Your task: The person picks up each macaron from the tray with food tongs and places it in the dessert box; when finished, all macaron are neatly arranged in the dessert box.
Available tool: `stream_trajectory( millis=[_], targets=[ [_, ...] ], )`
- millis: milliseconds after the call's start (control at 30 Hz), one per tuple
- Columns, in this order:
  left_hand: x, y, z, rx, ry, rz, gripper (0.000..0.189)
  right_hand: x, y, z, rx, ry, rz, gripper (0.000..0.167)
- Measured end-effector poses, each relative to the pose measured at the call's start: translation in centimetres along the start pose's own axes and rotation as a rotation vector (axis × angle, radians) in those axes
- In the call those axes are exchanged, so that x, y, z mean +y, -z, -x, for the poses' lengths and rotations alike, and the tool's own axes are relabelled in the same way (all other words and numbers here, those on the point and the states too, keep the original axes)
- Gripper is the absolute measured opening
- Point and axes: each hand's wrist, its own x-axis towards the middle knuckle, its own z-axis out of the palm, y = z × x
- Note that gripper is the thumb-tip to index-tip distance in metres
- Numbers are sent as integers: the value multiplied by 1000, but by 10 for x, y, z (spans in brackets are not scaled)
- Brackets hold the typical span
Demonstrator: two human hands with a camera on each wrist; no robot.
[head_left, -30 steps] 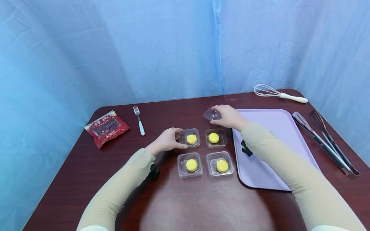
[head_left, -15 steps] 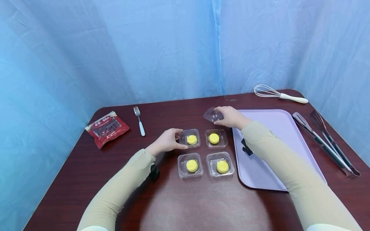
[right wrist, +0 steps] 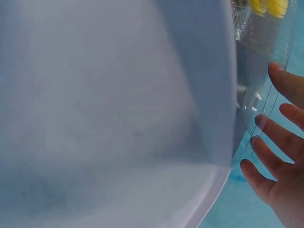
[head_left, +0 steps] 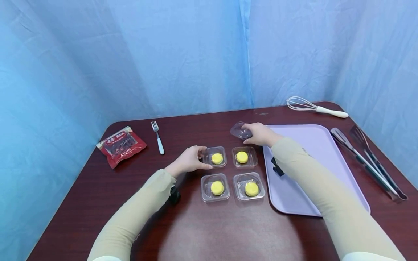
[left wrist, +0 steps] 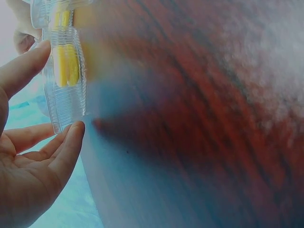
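In the head view, clear square plastic boxes stand in two rows, each with one yellow macaron [head_left: 217, 158] inside. My left hand [head_left: 190, 159] holds the back left plastic box [head_left: 223, 151], thumb and fingers at its left corners. The left wrist view shows the thumb and the fingers on two sides of this box [left wrist: 66, 104]. Behind the back right box [head_left: 254, 158] lies a clear domed lid [head_left: 239, 131]. My right hand [head_left: 261, 134] is at the lid's right side, its fingers spread and fairly straight in the right wrist view.
A lilac tray [head_left: 310, 145] lies under the right forearm. Tongs [head_left: 365, 163] and a dark slotted utensil [head_left: 360, 137] lie right of it, a whisk [head_left: 313, 106] behind. A red snack packet [head_left: 121, 146] and a fork [head_left: 158, 137] lie at the left. Blue curtains surround the table.
My right hand has shifted slightly right, its fingers drawing back along the domed lid, which stays almost in place. The left hand and the boxes have not moved.
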Motion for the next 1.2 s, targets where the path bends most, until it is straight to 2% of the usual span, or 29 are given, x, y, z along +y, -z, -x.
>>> stream_trajectory(
  millis=[400,800,1000,1200],
  targets=[
    [0,-2,0,-4,11,22,75,8,-7,-2,-17,40,59,48],
    [-1,-1,0,-14,-8,2,76,4,-7,4,14,56,-17,37],
    [-1,1,2,-40,-16,-33,79,1,-4,5,68,79,-51,28],
    [-3,5,4,-64,-35,-73,82,1,2,7,174,99,-79,24]
  ],
)
